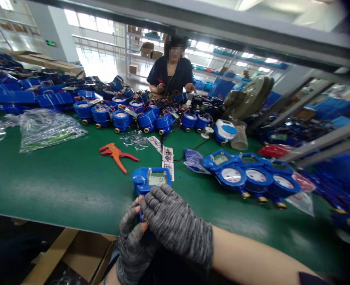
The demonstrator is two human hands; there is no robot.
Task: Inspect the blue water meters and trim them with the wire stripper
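Note:
A blue water meter [136, 180] with a digital display [157, 179] stands at the table's front edge, right before me. My right hand [175, 221], in a grey knitted glove, is laid across its front and covers the lower part. Bare fingertips of my left hand [135, 241], gloved the same way, curl against the meter's lower left side. Both hands grip the meter between them, and their fingers nearly meet. Behind it lie printed label strips [168, 154]. Orange cutting pliers [115, 154] with red handles rest to the left.
Three finished-looking blue meters [256, 176] lie at right, near a blue pouch [194, 158]. Several meters with loose wires [147, 118] line the back. Clear plastic bags [50, 128] lie on the green table [59, 186]. A co-worker [170, 75] sits opposite. A cardboard box [86, 253] is below.

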